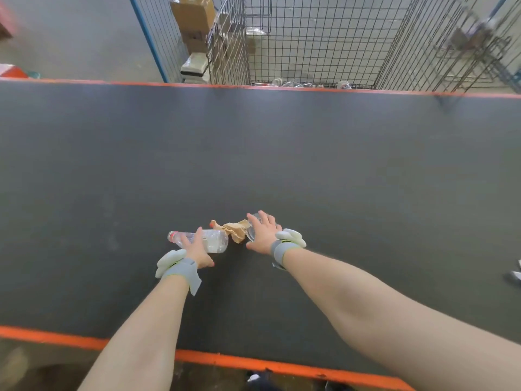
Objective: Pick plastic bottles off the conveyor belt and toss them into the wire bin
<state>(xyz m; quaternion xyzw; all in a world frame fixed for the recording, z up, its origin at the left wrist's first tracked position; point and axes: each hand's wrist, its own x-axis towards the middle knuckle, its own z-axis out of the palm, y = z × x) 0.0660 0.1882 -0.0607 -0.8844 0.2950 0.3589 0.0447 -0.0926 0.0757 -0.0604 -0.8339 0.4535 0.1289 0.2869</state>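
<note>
A recycling sorting floor: wide dark conveyor belt [253, 150] with orange edges, wire bin [324, 46], bare concrete floor [79, 38].

Far beyond the fingers lies a grey concrete floor [79, 38]. Stacked cardboard boxes [194, 15] stand behind a blue-framed wire fence [158, 38]. The light is soft and even.

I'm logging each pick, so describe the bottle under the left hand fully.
The clear plastic bottle lies on its side on the dark conveyor belt, reddish cap end pointing left, base toward the crumpled brown paper. It looks empty and slightly dented. The left hand is draped over its middle, fingers spread.
</note>
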